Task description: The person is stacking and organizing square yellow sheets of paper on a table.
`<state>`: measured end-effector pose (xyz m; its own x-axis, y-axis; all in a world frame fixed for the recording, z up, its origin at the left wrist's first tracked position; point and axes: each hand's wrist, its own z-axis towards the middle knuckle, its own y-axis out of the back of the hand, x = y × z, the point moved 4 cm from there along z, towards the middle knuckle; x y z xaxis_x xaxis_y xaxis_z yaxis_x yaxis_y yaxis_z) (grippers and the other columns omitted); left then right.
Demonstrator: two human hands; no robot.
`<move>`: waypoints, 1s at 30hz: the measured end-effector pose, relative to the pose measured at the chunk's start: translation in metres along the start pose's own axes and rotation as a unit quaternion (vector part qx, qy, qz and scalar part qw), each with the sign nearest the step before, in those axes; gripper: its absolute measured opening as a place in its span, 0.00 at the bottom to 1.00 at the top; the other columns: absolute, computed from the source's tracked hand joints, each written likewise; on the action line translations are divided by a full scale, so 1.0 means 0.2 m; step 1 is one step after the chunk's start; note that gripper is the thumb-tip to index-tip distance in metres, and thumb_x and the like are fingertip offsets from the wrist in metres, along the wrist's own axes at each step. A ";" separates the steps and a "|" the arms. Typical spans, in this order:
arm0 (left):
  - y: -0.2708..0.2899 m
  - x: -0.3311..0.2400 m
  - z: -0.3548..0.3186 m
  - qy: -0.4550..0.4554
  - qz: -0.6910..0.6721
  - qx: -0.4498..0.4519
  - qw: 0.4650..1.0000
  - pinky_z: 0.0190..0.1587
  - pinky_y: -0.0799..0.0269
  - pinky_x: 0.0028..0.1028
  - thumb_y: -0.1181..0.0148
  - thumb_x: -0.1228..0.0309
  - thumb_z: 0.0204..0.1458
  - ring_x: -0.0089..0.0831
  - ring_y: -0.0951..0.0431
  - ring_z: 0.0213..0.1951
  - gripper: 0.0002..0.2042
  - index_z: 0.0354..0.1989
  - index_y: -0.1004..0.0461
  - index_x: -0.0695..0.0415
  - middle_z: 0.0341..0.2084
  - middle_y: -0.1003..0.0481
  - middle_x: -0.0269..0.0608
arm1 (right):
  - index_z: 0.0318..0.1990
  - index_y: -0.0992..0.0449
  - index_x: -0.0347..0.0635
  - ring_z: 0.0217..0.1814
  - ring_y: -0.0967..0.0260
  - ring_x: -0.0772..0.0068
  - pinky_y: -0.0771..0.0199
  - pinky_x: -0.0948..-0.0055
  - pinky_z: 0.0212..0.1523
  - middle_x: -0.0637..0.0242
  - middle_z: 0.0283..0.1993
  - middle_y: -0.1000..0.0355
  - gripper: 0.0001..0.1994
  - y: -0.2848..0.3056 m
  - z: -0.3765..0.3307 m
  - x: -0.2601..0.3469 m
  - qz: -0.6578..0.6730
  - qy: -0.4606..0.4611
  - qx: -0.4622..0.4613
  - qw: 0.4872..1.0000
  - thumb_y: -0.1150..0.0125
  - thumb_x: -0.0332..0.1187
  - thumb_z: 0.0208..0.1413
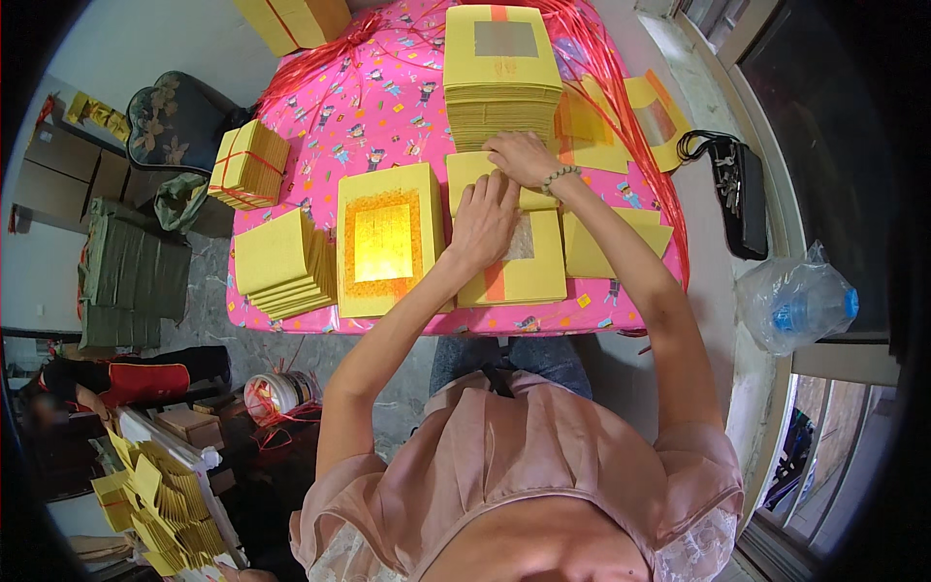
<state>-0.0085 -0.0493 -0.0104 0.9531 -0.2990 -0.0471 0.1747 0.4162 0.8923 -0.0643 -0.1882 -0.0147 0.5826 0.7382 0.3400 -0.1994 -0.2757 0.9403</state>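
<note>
My left hand (pixel 485 223) lies fairly flat on a yellow paper sheet (pixel 538 270) with an orange band and a greyish square, its fingertips pointing to the far side. Just beyond it, my right hand (pixel 524 158), with a beaded bracelet at the wrist, rests over a folded yellow flap (pixel 464 177), fingers slightly bent and pointing left. Neither hand visibly grips anything. A tall stack of yellow paper (pixel 504 107) rises behind the right hand. Left of my hands is a thick yellow pile (pixel 349 179) topped by a shiny gold square with an orange patterned border.
Folded yellow bundles (pixel 281 257) and a red-tied bundle (pixel 247 165) lie on the table's left. Red strands (pixel 630 116) trail along the pink tablecloth's (pixel 407 121) right side. On the right ledge are a black pouch with keys (pixel 737 199) and a bagged plastic bottle (pixel 800 301). Another person (pixel 145 378) is at lower left.
</note>
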 end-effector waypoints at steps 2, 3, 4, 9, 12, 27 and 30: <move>0.01 -0.01 -0.01 0.008 -0.014 0.006 1.000 0.52 0.36 0.38 0.42 0.68 0.52 0.45 0.33 0.50 0.25 0.58 0.34 0.65 0.47 0.31 0.51 | 0.51 0.26 0.42 0.58 0.32 0.54 0.37 0.52 0.58 0.57 0.52 0.27 0.15 -0.01 0.00 -0.01 0.014 0.003 -0.004 1.000 0.51 0.39 0.63; 0.01 -0.01 0.00 0.008 -0.014 0.006 1.000 0.52 0.36 0.38 0.42 0.68 0.52 0.45 0.33 0.50 0.25 0.58 0.34 0.65 0.47 0.31 0.51 | 0.50 0.25 0.42 0.58 0.32 0.54 0.36 0.53 0.58 0.57 0.51 0.27 0.15 -0.01 0.00 -0.02 0.028 0.006 -0.009 1.000 0.51 0.39 0.63; 0.01 -0.01 -0.01 0.012 0.002 0.003 1.000 0.52 0.36 0.38 0.42 0.69 0.51 0.45 0.32 0.50 0.25 0.58 0.35 0.65 0.48 0.31 0.52 | 0.50 0.25 0.42 0.58 0.32 0.54 0.36 0.53 0.58 0.57 0.51 0.27 0.15 0.00 0.01 -0.01 0.028 0.006 -0.008 1.000 0.51 0.39 0.63; 0.01 -0.03 -0.03 0.044 0.012 0.039 0.998 0.54 0.36 0.39 0.43 0.72 0.49 0.45 0.31 0.49 0.26 0.59 0.35 0.63 0.52 0.31 0.53 | 0.50 0.26 0.40 0.58 0.33 0.53 0.34 0.55 0.59 0.56 0.51 0.28 0.15 -0.01 0.01 -0.03 0.032 0.006 0.002 0.999 0.49 0.39 0.62; 0.01 -0.06 -0.08 0.067 0.024 0.045 0.996 0.58 0.37 0.41 0.44 0.72 0.51 0.49 0.32 0.53 0.27 0.61 0.37 0.62 0.55 0.33 0.56 | 0.50 0.26 0.40 0.59 0.33 0.53 0.34 0.56 0.60 0.56 0.51 0.28 0.15 0.00 0.00 0.00 0.052 0.012 -0.002 0.999 0.49 0.39 0.62; -0.01 -0.11 -0.15 0.093 -0.011 0.041 0.995 0.62 0.50 0.65 0.38 0.65 0.51 0.56 0.42 0.64 0.32 0.66 0.40 0.52 0.60 0.39 0.56 | 0.47 0.25 0.39 0.56 0.32 0.52 0.32 0.56 0.57 0.56 0.49 0.28 0.14 -0.01 0.00 -0.01 0.081 0.017 -0.013 0.996 0.49 0.38 0.62; -0.02 -0.12 -0.15 0.099 -0.012 0.047 0.994 0.62 0.50 0.64 0.39 0.65 0.51 0.57 0.43 0.64 0.31 0.66 0.39 0.52 0.60 0.39 0.57 | 0.47 0.25 0.39 0.55 0.31 0.53 0.32 0.56 0.57 0.56 0.49 0.28 0.13 -0.02 0.01 -0.01 0.083 0.016 -0.020 0.996 0.49 0.38 0.62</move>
<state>-0.0239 -0.0179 -0.0272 0.9805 -0.1294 -0.1482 0.1832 0.3257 0.9275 -0.0641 -0.1901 -0.0197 0.5137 0.7034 0.4912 -0.3233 -0.3717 0.8703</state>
